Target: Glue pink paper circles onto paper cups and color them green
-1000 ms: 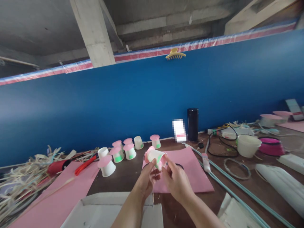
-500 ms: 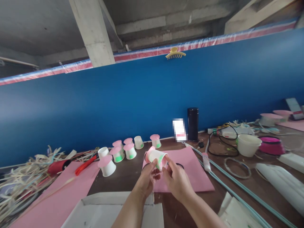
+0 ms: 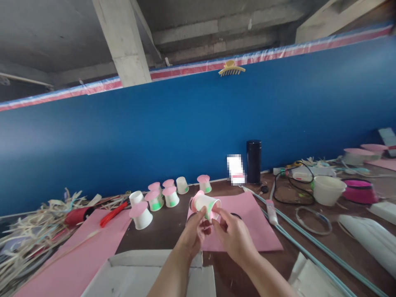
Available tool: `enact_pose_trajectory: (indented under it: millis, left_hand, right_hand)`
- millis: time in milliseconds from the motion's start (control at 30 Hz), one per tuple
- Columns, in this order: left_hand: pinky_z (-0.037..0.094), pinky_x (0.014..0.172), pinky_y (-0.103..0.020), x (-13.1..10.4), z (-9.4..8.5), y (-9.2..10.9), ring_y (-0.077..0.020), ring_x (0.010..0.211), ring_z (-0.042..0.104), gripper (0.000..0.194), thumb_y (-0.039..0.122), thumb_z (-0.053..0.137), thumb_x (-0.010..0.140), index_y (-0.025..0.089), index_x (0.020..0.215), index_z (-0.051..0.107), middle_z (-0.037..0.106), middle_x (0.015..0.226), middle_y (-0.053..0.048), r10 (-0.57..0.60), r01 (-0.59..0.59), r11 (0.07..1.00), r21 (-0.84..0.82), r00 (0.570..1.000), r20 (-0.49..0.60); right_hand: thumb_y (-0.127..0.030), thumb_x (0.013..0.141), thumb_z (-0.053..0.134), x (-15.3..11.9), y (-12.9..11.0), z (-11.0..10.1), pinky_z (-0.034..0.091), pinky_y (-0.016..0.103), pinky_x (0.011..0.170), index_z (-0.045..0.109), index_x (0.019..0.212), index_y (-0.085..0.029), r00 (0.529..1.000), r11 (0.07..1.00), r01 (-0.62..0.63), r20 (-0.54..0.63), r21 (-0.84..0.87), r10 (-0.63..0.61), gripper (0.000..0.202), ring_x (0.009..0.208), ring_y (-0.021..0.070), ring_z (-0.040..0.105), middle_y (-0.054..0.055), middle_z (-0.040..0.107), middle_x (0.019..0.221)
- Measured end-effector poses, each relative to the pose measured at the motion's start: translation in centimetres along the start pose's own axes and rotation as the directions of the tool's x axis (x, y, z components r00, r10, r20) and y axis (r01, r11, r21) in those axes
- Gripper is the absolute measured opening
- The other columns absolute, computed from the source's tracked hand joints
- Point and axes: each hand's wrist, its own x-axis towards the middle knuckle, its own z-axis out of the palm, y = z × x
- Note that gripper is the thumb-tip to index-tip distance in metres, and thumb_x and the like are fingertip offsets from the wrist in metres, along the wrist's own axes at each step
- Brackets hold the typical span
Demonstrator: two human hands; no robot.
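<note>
A white paper cup [image 3: 204, 202] with a pink disc on its base and pink and green patches on its side lies tilted between my hands, its rim towards the right. My left hand [image 3: 194, 232] is closed round the lower side of the cup, thumb on the green patch. With bent fingers, my right hand [image 3: 235, 233] grips the cup at its rim; the fingertips are partly hidden. Under both hands lies a pink sheet [image 3: 256, 227].
Several white cups, most with pink discs on top, such as one cup [image 3: 142, 218], stand at the left. In front is a white box [image 3: 148, 258]. A black flask [image 3: 253, 163], a glue tube [image 3: 271, 212], cords [image 3: 297, 233] and a white tub [image 3: 328, 192] lie rightward.
The view has shifted slightly. My right fingers have moved a little along the cup's rim, while my left hand keeps its hold.
</note>
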Motion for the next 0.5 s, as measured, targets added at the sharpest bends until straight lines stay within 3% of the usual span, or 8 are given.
enact_pose_trajectory:
  millis: [267, 500]
  left_hand:
    - [0.037, 0.068, -0.028, -0.13, 0.08, 0.13, -0.0145, 0.072, 0.052, 0.042, 0.049, 0.067, 0.075, 0.017, 0.102, 0.065, 0.061, 0.083, -0.004, -0.006, 0.006, 0.999, 0.034, 1.0, 0.017]
    - [0.036, 0.066, -0.027, -0.19, 0.19, 0.19, -0.0131, 0.069, 0.05, 0.042, 0.049, 0.069, 0.073, 0.018, 0.1, 0.066, 0.06, 0.081, -0.004, -0.002, 0.002, 0.999, 0.032, 1.0, -0.004]
  right_hand:
    - [-0.028, 0.085, 0.045, -0.18, -0.28, -0.14, 0.033, 0.021, 0.052, 0.061, 0.113, -0.023, 0.999, 0.999, 0.051, 0.016, -0.011, -0.05, 0.032, 0.056, 0.0127, 0.052, -0.002, 0.059, 0.062]
    - [-0.036, 0.084, 0.049, 0.01, -0.06, -0.27, 0.033, 0.021, 0.05, 0.061, 0.112, -0.024, 0.999, 0.998, 0.029, -0.016, -0.056, -0.03, 0.033, 0.054, 0.0123, 0.053, -0.003, 0.06, 0.062]
